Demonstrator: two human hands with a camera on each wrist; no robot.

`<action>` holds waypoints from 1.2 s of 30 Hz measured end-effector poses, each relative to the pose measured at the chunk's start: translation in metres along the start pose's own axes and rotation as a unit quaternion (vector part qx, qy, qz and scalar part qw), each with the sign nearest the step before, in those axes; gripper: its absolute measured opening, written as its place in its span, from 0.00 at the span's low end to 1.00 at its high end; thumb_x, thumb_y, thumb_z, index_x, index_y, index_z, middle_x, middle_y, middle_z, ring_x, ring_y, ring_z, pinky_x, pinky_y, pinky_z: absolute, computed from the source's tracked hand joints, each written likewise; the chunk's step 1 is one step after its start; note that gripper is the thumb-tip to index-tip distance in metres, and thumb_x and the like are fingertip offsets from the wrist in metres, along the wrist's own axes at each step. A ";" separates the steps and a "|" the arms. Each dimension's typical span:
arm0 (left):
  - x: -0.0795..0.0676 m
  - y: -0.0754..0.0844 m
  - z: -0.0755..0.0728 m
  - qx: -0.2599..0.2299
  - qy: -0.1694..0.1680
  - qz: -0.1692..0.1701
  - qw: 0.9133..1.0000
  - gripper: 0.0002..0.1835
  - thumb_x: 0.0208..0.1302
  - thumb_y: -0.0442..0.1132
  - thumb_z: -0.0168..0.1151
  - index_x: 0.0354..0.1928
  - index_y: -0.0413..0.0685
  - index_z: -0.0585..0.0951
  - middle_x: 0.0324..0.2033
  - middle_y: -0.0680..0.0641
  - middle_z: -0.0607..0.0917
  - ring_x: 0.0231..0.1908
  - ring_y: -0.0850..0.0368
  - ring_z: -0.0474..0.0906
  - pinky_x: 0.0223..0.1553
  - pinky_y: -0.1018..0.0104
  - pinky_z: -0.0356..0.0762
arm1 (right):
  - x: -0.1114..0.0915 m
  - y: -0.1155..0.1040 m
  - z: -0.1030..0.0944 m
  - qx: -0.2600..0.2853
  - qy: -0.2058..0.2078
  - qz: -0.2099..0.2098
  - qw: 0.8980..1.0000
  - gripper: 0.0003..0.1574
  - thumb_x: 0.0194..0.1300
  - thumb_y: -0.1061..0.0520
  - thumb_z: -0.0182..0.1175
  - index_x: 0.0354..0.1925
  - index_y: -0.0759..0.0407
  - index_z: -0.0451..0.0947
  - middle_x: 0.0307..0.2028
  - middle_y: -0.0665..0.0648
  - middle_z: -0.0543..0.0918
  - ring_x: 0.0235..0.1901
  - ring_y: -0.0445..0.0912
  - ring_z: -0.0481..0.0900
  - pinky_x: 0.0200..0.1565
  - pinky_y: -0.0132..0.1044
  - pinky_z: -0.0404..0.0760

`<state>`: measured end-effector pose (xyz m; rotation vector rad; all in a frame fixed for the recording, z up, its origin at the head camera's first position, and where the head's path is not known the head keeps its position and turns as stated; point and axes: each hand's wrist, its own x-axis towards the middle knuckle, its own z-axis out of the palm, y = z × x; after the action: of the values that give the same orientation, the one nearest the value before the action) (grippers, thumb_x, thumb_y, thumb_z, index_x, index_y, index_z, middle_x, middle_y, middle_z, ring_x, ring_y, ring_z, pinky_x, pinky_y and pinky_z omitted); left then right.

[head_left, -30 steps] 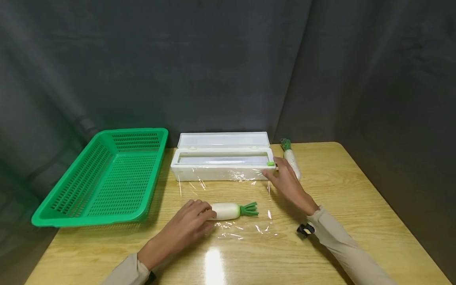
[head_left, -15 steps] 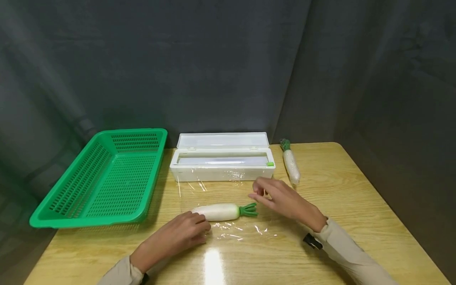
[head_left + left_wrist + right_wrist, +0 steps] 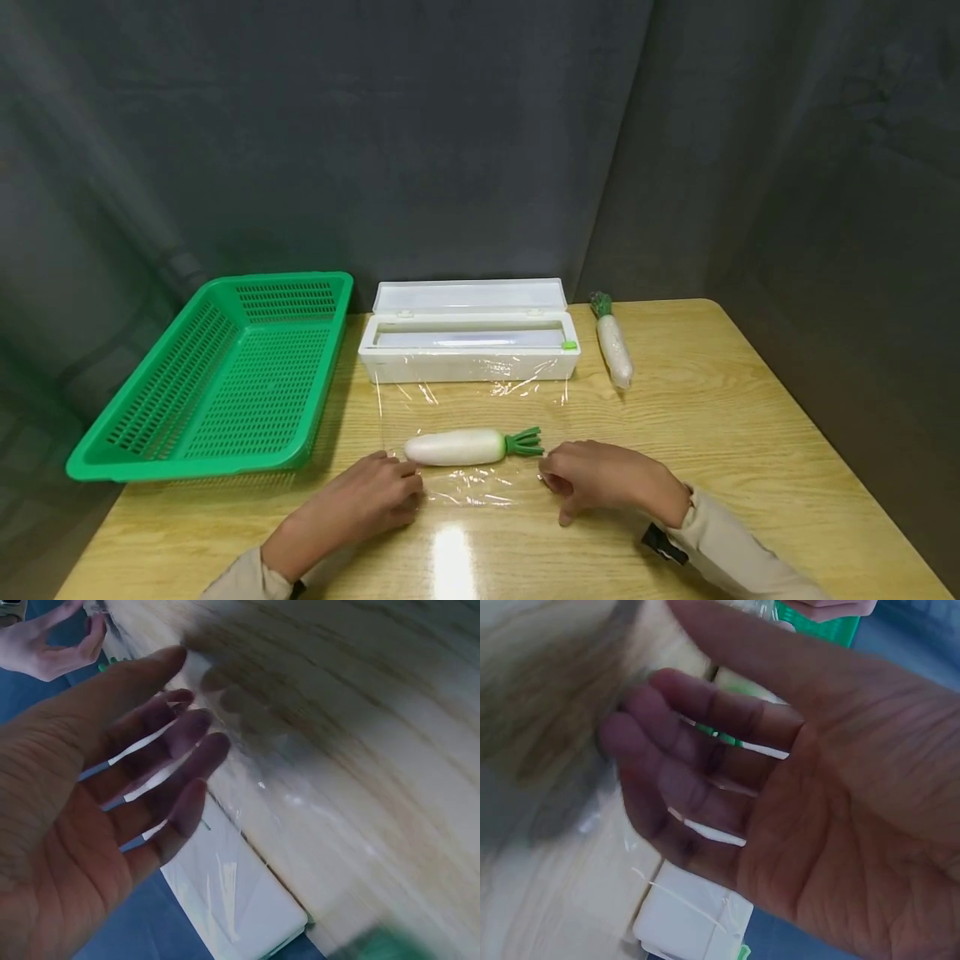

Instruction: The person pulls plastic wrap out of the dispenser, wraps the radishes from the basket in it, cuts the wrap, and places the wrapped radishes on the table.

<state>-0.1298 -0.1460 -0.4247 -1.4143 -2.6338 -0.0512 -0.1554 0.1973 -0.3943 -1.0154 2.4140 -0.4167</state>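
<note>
While my left hand [image 3: 363, 500] lies just beside the tip of the white radish [image 3: 457, 447], its fingers bend loosely and the thumb stands apart from them, so that grip is slack and wide. Off the radish's other end, close to its green leaves [image 3: 525, 442], the fingers of my right hand [image 3: 603, 479] curve further in, with the thumb well away from them; that grip is loose too. I cannot tell whether my fingertips touch the clear film [image 3: 480, 483] beside the radish. The radish itself lies on that film, between my two hands, and glints run along the film in front of it. Behind the radish the film leads up to a white box [image 3: 472, 320], its lid [image 3: 470, 296] raised, a roll [image 3: 468, 339] inside and a green tab [image 3: 570, 345] near one end. Behind the radish and to its right lies a wrapped radish [image 3: 615, 352], leaves pointing away from me. Well to the radish's left is a green basket [image 3: 187, 468]. Under the radish spreads a wooden table [image 3: 712, 433]; far behind it hangs a dark curtain [image 3: 480, 142].
</note>
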 end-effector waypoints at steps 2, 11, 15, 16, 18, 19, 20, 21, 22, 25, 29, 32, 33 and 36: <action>0.000 0.001 -0.001 -0.001 -0.002 -0.009 1.000 0.10 0.55 0.43 0.79 0.31 0.54 0.84 0.28 0.58 0.83 0.28 0.66 0.76 0.36 0.69 0.77 | 0.000 0.001 0.002 -0.012 0.002 0.003 1.000 0.27 0.49 0.59 0.82 0.25 0.52 0.69 0.23 0.41 0.64 0.26 0.32 0.61 0.30 0.28 0.65; -0.006 0.001 0.003 0.026 0.022 -0.030 0.999 0.10 0.52 0.31 0.76 0.26 0.52 0.82 0.23 0.56 0.82 0.23 0.62 0.76 0.33 0.68 0.77 | -0.004 0.002 0.008 -0.043 0.023 0.002 0.999 0.24 0.52 0.70 0.74 0.23 0.51 0.69 0.24 0.42 0.65 0.27 0.34 0.61 0.30 0.29 0.65; -0.008 0.000 0.003 0.010 0.015 -0.038 0.999 0.09 0.55 0.33 0.77 0.27 0.53 0.84 0.24 0.57 0.83 0.24 0.63 0.77 0.34 0.67 0.78 | -0.005 0.002 0.007 -0.041 0.037 -0.006 0.998 0.22 0.50 0.75 0.66 0.21 0.50 0.71 0.22 0.41 0.67 0.25 0.33 0.61 0.28 0.27 0.65; -0.009 -0.001 0.003 0.005 0.015 -0.038 0.999 0.09 0.56 0.34 0.77 0.28 0.53 0.84 0.24 0.57 0.83 0.24 0.63 0.77 0.35 0.66 0.78 | -0.005 0.002 0.006 -0.042 0.040 -0.011 0.998 0.22 0.50 0.75 0.65 0.20 0.49 0.71 0.22 0.40 0.67 0.25 0.33 0.61 0.28 0.27 0.65; -0.010 -0.002 0.001 -0.006 0.018 -0.036 0.999 0.08 0.57 0.34 0.76 0.29 0.54 0.85 0.26 0.57 0.84 0.26 0.63 0.79 0.35 0.65 0.79 | -0.005 0.003 0.003 -0.038 0.046 -0.026 0.998 0.23 0.51 0.76 0.64 0.19 0.49 0.72 0.22 0.39 0.67 0.25 0.32 0.61 0.28 0.26 0.65; -0.011 -0.003 0.001 -0.010 0.019 -0.034 0.999 0.08 0.58 0.34 0.76 0.30 0.54 0.85 0.27 0.57 0.84 0.27 0.62 0.79 0.36 0.65 0.79 | -0.005 0.003 0.000 -0.038 0.050 -0.034 0.997 0.23 0.52 0.76 0.64 0.19 0.50 0.72 0.22 0.39 0.67 0.25 0.31 0.61 0.28 0.25 0.65; -0.011 -0.004 -0.001 -0.012 0.022 -0.032 0.999 0.08 0.58 0.34 0.76 0.30 0.54 0.85 0.27 0.57 0.84 0.28 0.62 0.80 0.36 0.65 0.79 | -0.005 0.003 -0.002 -0.037 0.053 -0.041 0.997 0.23 0.53 0.76 0.63 0.19 0.50 0.72 0.21 0.39 0.66 0.25 0.31 0.60 0.28 0.25 0.64; -0.011 -0.006 -0.002 -0.013 0.027 -0.031 0.999 0.08 0.58 0.34 0.76 0.30 0.54 0.85 0.27 0.57 0.84 0.29 0.62 0.80 0.36 0.64 0.79 | -0.005 0.004 -0.005 -0.036 0.054 -0.044 0.997 0.24 0.54 0.77 0.63 0.19 0.50 0.71 0.21 0.40 0.66 0.25 0.31 0.60 0.28 0.25 0.63; -0.011 -0.007 -0.004 -0.009 0.030 -0.030 0.999 0.08 0.59 0.35 0.76 0.31 0.55 0.84 0.28 0.57 0.84 0.29 0.62 0.81 0.37 0.64 0.79 | -0.005 0.004 -0.008 -0.035 0.055 -0.045 0.997 0.24 0.55 0.77 0.62 0.19 0.51 0.71 0.21 0.40 0.65 0.25 0.31 0.59 0.28 0.25 0.63; -0.010 -0.011 -0.011 -0.004 0.037 -0.040 0.999 0.08 0.61 0.35 0.75 0.31 0.54 0.83 0.27 0.57 0.86 0.26 0.63 0.78 0.34 0.64 0.78 | -0.004 0.003 -0.016 -0.029 0.056 -0.045 0.997 0.23 0.59 0.76 0.62 0.19 0.51 0.71 0.21 0.40 0.64 0.24 0.31 0.59 0.27 0.25 0.61; -0.009 -0.016 -0.019 -0.006 0.052 -0.056 0.997 0.09 0.61 0.34 0.74 0.30 0.52 0.81 0.23 0.55 0.86 0.19 0.67 0.69 0.26 0.69 0.72 | -0.003 0.003 -0.022 -0.023 0.059 -0.045 0.997 0.21 0.61 0.75 0.63 0.22 0.53 0.73 0.21 0.40 0.65 0.23 0.31 0.59 0.26 0.25 0.61; -0.009 -0.020 -0.021 -0.008 0.074 -0.061 0.995 0.12 0.60 0.31 0.75 0.29 0.52 0.80 0.20 0.57 0.82 0.18 0.69 0.63 0.24 0.72 0.66 | -0.003 0.005 -0.025 -0.023 0.064 -0.038 0.997 0.19 0.61 0.75 0.62 0.24 0.54 0.72 0.22 0.41 0.63 0.23 0.32 0.58 0.26 0.26 0.60; -0.008 -0.021 -0.022 -0.006 0.082 -0.062 0.995 0.13 0.59 0.30 0.74 0.28 0.52 0.79 0.19 0.58 0.80 0.19 0.69 0.61 0.24 0.72 0.64 | -0.003 0.006 -0.027 -0.023 0.066 -0.034 0.997 0.19 0.62 0.75 0.62 0.24 0.54 0.72 0.22 0.41 0.63 0.24 0.32 0.58 0.27 0.26 0.59; -0.007 -0.023 -0.025 0.001 0.105 -0.067 0.992 0.14 0.58 0.29 0.74 0.28 0.53 0.78 0.19 0.59 0.78 0.20 0.69 0.59 0.24 0.72 0.62 | -0.004 0.008 -0.031 -0.026 0.073 -0.027 0.997 0.20 0.63 0.74 0.62 0.25 0.53 0.70 0.22 0.41 0.63 0.24 0.33 0.58 0.27 0.27 0.60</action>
<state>-0.1420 -0.1673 -0.4005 -1.1593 -2.5479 -0.2022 -0.1742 0.2083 -0.3710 -1.1106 2.5419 -0.4646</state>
